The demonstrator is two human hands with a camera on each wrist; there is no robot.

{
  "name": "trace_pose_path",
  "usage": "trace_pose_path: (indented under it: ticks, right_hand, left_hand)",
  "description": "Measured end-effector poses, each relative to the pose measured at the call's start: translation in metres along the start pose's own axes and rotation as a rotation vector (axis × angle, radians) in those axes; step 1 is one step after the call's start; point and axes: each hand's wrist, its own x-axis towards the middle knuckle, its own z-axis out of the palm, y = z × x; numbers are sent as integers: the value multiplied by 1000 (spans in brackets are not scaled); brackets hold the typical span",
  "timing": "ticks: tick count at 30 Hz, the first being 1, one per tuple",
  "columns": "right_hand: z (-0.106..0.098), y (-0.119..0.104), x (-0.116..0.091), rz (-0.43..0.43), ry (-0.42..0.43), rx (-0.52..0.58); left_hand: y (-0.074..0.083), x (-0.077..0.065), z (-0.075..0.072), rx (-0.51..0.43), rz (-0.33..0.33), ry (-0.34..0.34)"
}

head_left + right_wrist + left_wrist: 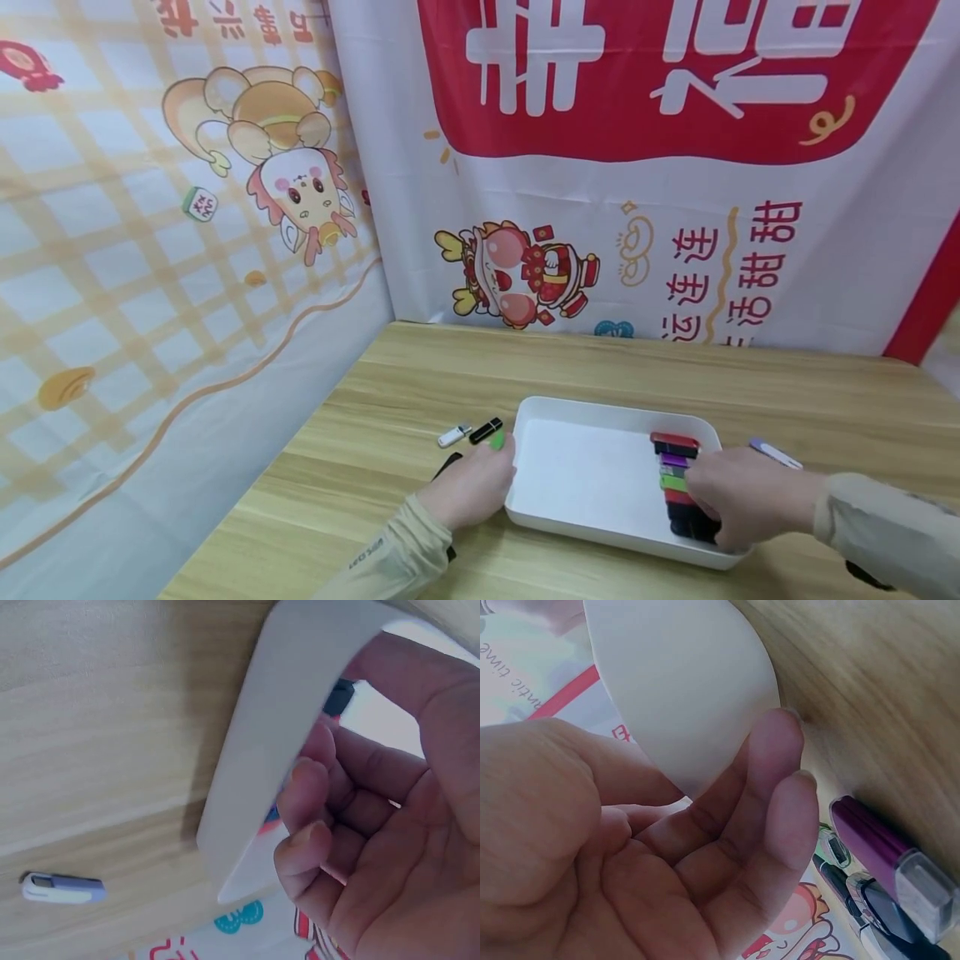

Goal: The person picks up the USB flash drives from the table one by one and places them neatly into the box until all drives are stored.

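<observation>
A white rectangular tray (585, 467) lies on the wooden table. Inside its right end, USB flash drives (674, 471) in red, black, purple, grey and green form a row. My left hand (480, 479) grips the tray's left wall, thumb on one side, fingers curled on the other. A purple flash drive (866, 838) with a clear cap lies beside those fingers. My right hand (738, 492) reaches over the right wall onto the row, fingers (303, 791) curled by the rim. A dark flash drive (340, 697) shows past them; I cannot tell whether they hold one.
A white flash drive (453, 436) and a black flash drive (486, 430) lie left of the tray. Right of it lies a white and lavender flash drive (64, 888). Printed cloths (637, 192) hang behind the table and along its left side.
</observation>
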Motion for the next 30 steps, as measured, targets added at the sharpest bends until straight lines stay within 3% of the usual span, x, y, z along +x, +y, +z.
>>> trace_pose_path:
  ticks: [5,11,17,23,30]
  right_hand:
    - [-18,13,-3,-20,144,32]
    - [-42,37,-7,120,244,17]
    - [-33,69,-17,224,211,-11]
    - [-15,102,-23,311,94,128]
    - [1,126,-23,381,38,255]
  left_hand:
    - [1,-1,-1,-4,4,2]
    - [1,-1,-2,-5,0,0]
    - [0,0,0,0,-5,-6]
    - [1,0,1,21,4,3]
    - [2,-2,0,28,22,8]
